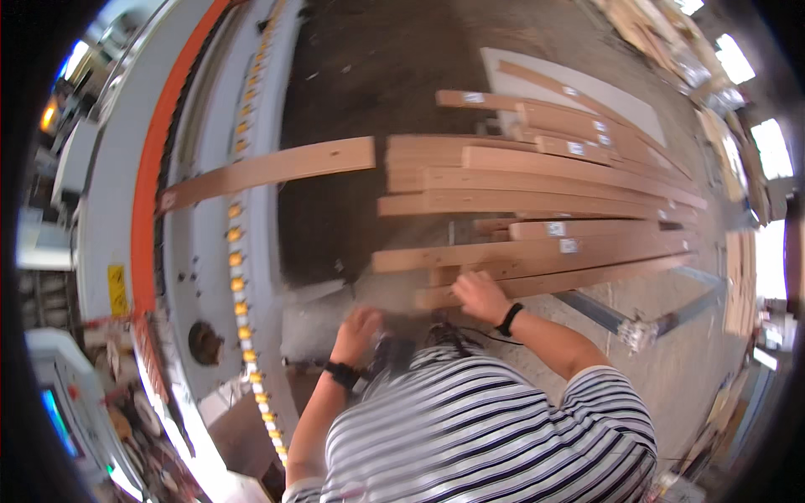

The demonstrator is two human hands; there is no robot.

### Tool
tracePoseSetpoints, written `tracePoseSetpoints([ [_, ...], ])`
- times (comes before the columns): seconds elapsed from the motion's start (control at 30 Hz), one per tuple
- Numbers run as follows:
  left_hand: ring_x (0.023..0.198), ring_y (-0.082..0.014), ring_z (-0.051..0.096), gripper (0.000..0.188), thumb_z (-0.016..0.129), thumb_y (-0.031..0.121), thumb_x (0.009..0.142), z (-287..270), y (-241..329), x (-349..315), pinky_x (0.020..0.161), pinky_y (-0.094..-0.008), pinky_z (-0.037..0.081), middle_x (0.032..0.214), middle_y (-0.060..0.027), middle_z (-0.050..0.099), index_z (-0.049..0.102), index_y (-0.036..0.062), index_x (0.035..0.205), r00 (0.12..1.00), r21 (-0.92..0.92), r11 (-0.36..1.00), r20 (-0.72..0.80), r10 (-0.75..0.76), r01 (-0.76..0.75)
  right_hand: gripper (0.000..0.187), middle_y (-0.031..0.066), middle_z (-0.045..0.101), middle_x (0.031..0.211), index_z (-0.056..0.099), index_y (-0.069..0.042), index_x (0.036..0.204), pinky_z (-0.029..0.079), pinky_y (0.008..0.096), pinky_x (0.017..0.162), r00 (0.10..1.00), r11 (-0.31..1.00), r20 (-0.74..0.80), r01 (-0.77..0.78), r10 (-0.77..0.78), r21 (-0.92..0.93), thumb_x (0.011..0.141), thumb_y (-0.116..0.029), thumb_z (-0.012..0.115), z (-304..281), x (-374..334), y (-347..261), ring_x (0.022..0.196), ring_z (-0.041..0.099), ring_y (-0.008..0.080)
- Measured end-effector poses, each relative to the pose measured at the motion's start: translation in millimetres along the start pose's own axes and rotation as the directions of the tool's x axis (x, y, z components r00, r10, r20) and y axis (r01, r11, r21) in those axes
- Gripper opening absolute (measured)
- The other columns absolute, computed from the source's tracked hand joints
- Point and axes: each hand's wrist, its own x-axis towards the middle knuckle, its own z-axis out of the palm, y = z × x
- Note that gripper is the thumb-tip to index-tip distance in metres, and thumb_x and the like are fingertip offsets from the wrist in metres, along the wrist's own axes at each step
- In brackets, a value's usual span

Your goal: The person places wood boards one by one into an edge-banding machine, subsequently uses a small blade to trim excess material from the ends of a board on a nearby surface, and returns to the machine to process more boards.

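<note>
My right hand (482,298) is at the near end of the closest wooden board (579,279), its fingers bent over the wood. The thumb side is hard to make out. My left hand (359,329) hangs to the left of the stack, apart from the boards. Motion blurs its curled fingers, and no object shows in it. Several long, flat brown boards (537,203) lie side by side in a stack in front of me, some with white labels. A single board (277,173) reaches from the stack's left side onto the machine.
A long grey and orange machine (144,210) runs along the left, with a row of yellow rollers (236,260). A control screen (60,423) stands at lower left. Grey metal bars (591,308) extend under the stack at right. More boards (740,281) lean at far right.
</note>
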Motion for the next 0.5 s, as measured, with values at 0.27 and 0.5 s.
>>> tracePoseSetpoints([
  [0.27,0.085,-0.0201,0.067,0.026,0.072,0.025,0.09,-13.6,82.9,-9.0,0.068,-0.0347,0.059,0.096,-0.0082,0.068,0.065,0.0035,0.103,0.973,-0.471,0.882,-0.212,-0.088,-0.023,0.049,0.0148,0.053,0.109,0.053,-0.007,0.115,0.046,0.044,0.08,0.941,0.951,-0.314,0.201,-0.122,0.233,0.069,-0.016,0.071,-71.7,52.9,-80.4,0.097,0.056,0.0327],
  [0.5,0.055,-0.0066,0.044,0.02,0.072,0.026,0.089,-186.6,110.1,-90.2,0.049,-0.0245,0.032,0.068,0.002,0.057,0.067,0.0074,0.084,0.625,-0.396,0.891,-0.759,-0.181,-0.223,0.055,0.0213,0.066,0.103,0.054,-0.003,0.127,0.052,0.0486,0.082,0.782,0.911,0.514,-0.413,0.351,0.007,0.079,-0.024,0.067,-145.8,-27.4,4.0,0.094,0.064,0.0404],
])
